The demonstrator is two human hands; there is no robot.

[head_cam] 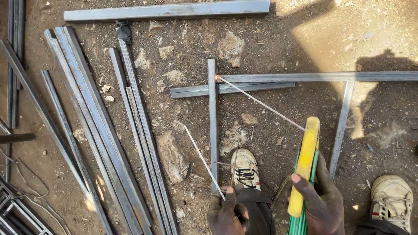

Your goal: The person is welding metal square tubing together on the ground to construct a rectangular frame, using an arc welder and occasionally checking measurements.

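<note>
My right hand (321, 201) grips a welding electrode holder (305, 165) with a yellow and green handle. Its thin rod (261, 103) reaches up-left, and the tip glows at the joint (216, 78) where an upright steel bar (213, 122) meets a long horizontal bar (322, 77). Lower centre, my left hand (225, 212) pinches a spare welding rod (203, 161) that slants up-left over the dirt. One of my shoes (245, 167) stands on the lower end of the upright bar.
Several long steel bars (96, 130) lie in a bundle at left, another bar (165, 11) along the top. A second upright (342, 122) hangs from the horizontal bar. Stones (172, 159) dot the dirt. My other shoe (392, 198) is at lower right.
</note>
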